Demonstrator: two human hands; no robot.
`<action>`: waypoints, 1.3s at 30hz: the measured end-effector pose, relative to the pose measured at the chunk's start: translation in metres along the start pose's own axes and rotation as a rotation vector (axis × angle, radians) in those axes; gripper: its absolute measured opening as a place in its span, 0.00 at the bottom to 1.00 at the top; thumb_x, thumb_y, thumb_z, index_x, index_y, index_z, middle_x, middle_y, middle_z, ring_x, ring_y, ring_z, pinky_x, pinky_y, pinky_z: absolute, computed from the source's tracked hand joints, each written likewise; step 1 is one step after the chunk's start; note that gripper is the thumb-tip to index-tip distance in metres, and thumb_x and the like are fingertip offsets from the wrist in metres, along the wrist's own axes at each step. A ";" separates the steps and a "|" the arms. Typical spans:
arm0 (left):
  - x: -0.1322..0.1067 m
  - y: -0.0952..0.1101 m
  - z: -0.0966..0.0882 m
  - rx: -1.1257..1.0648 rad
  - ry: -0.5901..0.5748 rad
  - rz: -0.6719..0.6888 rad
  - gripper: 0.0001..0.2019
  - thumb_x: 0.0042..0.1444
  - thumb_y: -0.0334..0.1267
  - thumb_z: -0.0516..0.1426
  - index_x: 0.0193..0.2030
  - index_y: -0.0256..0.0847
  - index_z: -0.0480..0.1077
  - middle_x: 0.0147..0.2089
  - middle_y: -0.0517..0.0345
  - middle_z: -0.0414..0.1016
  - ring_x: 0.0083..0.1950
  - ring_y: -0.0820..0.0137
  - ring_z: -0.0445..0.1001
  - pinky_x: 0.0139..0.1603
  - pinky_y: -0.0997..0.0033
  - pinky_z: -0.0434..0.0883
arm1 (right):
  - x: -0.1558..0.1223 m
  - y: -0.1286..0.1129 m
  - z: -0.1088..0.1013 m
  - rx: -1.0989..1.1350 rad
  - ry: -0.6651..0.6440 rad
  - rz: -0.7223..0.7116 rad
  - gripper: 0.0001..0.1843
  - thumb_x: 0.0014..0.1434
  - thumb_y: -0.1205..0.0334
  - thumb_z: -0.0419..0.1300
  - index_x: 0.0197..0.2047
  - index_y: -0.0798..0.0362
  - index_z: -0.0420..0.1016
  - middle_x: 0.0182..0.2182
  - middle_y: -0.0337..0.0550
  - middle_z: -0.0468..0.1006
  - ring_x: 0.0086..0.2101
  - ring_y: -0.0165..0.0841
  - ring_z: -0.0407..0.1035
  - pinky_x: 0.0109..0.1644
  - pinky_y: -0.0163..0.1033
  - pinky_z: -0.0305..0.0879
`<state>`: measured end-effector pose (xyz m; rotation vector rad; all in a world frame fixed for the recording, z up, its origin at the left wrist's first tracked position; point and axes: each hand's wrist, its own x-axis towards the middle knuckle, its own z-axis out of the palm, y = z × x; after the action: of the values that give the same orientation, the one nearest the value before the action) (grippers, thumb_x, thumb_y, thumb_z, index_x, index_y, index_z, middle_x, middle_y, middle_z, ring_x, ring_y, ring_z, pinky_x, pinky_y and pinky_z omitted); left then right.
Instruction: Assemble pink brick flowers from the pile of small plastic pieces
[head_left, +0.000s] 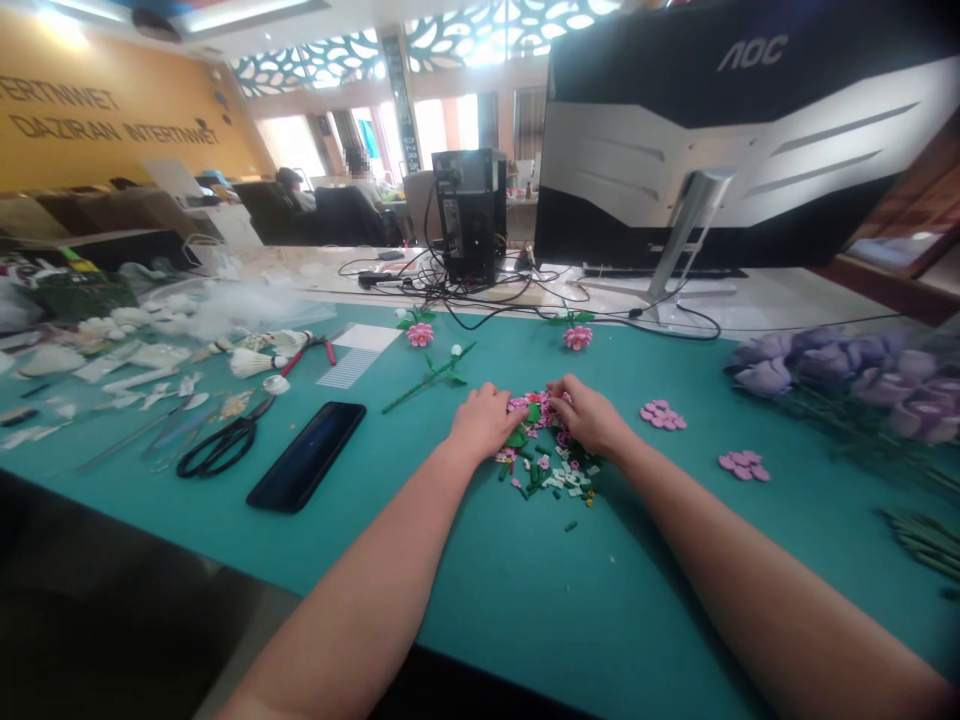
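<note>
Both of my hands rest on a small heap of pink, green and white toy brick pieces [553,472] in the middle of the teal mat [465,590]. My left hand [486,420] lies knuckles up on the heap's left side, fingers curled down into the pieces. My right hand [589,413] sits on the right side, fingers bent and pressed among pink pieces. What either hand grips is hidden under the fingers. Two built pink flowers [420,334] [577,337] stand beyond the heap. A green stem [429,378] lies between them.
A black phone [307,455], black scissors [222,446] and red pliers [309,350] lie to the left, beside white scraps. Pink petal clusters [663,415] [743,465] lie to the right, near purple flowers [847,375]. A monitor [720,130], a computer box [469,212] and cables stand behind.
</note>
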<state>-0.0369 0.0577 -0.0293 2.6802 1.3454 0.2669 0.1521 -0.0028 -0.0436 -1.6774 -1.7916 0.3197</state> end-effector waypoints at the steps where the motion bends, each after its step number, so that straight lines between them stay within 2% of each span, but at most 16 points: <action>1: 0.001 0.003 0.003 0.026 0.012 -0.011 0.28 0.61 0.59 0.41 0.47 0.40 0.69 0.48 0.46 0.66 0.48 0.57 0.67 0.46 0.60 0.66 | 0.000 -0.001 0.001 0.001 -0.015 -0.005 0.01 0.62 0.63 0.49 0.37 0.49 0.60 0.43 0.48 0.76 0.42 0.37 0.70 0.44 0.39 0.61; 5: 0.004 0.012 0.008 0.049 0.047 0.008 0.28 0.61 0.59 0.39 0.47 0.42 0.70 0.48 0.47 0.65 0.49 0.56 0.65 0.45 0.58 0.66 | -0.002 -0.004 0.001 -0.007 -0.033 -0.028 0.02 0.62 0.62 0.48 0.37 0.49 0.60 0.34 0.43 0.75 0.34 0.35 0.69 0.39 0.38 0.61; 7: 0.004 0.015 0.009 0.034 0.047 0.052 0.28 0.61 0.59 0.39 0.48 0.44 0.70 0.48 0.48 0.65 0.48 0.57 0.65 0.45 0.57 0.66 | -0.003 -0.005 -0.001 -0.002 -0.029 -0.025 0.03 0.62 0.62 0.48 0.36 0.50 0.61 0.32 0.41 0.74 0.32 0.35 0.68 0.38 0.37 0.60; 15: -0.005 0.021 0.001 -0.007 -0.033 0.340 0.21 0.62 0.53 0.45 0.46 0.44 0.71 0.49 0.50 0.68 0.47 0.61 0.66 0.46 0.60 0.66 | -0.001 0.013 -0.014 0.021 0.120 0.103 0.03 0.60 0.61 0.52 0.36 0.49 0.63 0.38 0.43 0.77 0.37 0.36 0.71 0.42 0.39 0.62; 19: -0.007 0.025 -0.005 -0.107 -0.096 0.476 0.17 0.63 0.48 0.46 0.46 0.46 0.72 0.47 0.54 0.71 0.48 0.63 0.68 0.47 0.63 0.66 | 0.002 0.023 -0.013 -0.036 0.162 0.148 0.03 0.60 0.62 0.51 0.38 0.49 0.64 0.41 0.44 0.78 0.39 0.37 0.71 0.44 0.39 0.62; 21: -0.005 0.024 -0.004 -0.159 -0.072 0.456 0.16 0.64 0.45 0.46 0.48 0.47 0.72 0.47 0.55 0.73 0.48 0.64 0.68 0.49 0.65 0.66 | 0.004 0.026 -0.010 -0.079 0.153 0.162 0.04 0.61 0.62 0.51 0.39 0.49 0.64 0.40 0.45 0.78 0.39 0.37 0.72 0.43 0.39 0.63; 25: 0.003 0.014 0.002 -0.152 0.042 0.228 0.17 0.64 0.41 0.45 0.50 0.44 0.71 0.47 0.52 0.72 0.49 0.64 0.68 0.52 0.64 0.65 | 0.005 0.029 -0.010 -0.136 0.135 0.185 0.04 0.61 0.62 0.51 0.39 0.49 0.64 0.37 0.45 0.77 0.37 0.37 0.71 0.41 0.39 0.62; 29: 0.005 0.008 0.006 -0.074 0.016 0.095 0.16 0.63 0.44 0.47 0.48 0.44 0.72 0.48 0.51 0.69 0.50 0.62 0.67 0.52 0.62 0.65 | 0.005 0.033 -0.021 -0.227 0.137 0.214 0.03 0.60 0.64 0.52 0.37 0.51 0.65 0.36 0.47 0.76 0.37 0.39 0.69 0.41 0.40 0.61; 31: 0.003 0.011 0.007 -0.057 -0.010 0.112 0.16 0.62 0.47 0.47 0.47 0.46 0.72 0.48 0.51 0.68 0.49 0.61 0.67 0.50 0.61 0.65 | 0.003 0.036 -0.027 -0.281 0.137 0.231 0.02 0.58 0.65 0.53 0.35 0.52 0.66 0.35 0.50 0.75 0.38 0.40 0.68 0.42 0.41 0.60; 34: -0.002 0.019 0.005 -0.058 -0.050 0.212 0.18 0.62 0.51 0.46 0.45 0.47 0.72 0.47 0.52 0.68 0.48 0.61 0.66 0.47 0.61 0.65 | 0.001 0.041 -0.031 -0.336 0.125 0.255 0.02 0.57 0.67 0.53 0.34 0.52 0.66 0.35 0.52 0.74 0.37 0.41 0.67 0.41 0.42 0.59; 39: -0.008 0.032 -0.001 -0.074 -0.110 0.380 0.18 0.63 0.51 0.45 0.43 0.47 0.73 0.47 0.53 0.69 0.48 0.61 0.66 0.44 0.62 0.64 | 0.000 0.040 -0.025 -0.338 0.074 0.238 0.03 0.57 0.66 0.53 0.33 0.52 0.68 0.32 0.49 0.74 0.33 0.38 0.67 0.38 0.40 0.58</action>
<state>-0.0168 0.0324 -0.0233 2.8214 0.7741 0.1975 0.1989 -0.0026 -0.0482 -2.1164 -1.6613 0.0546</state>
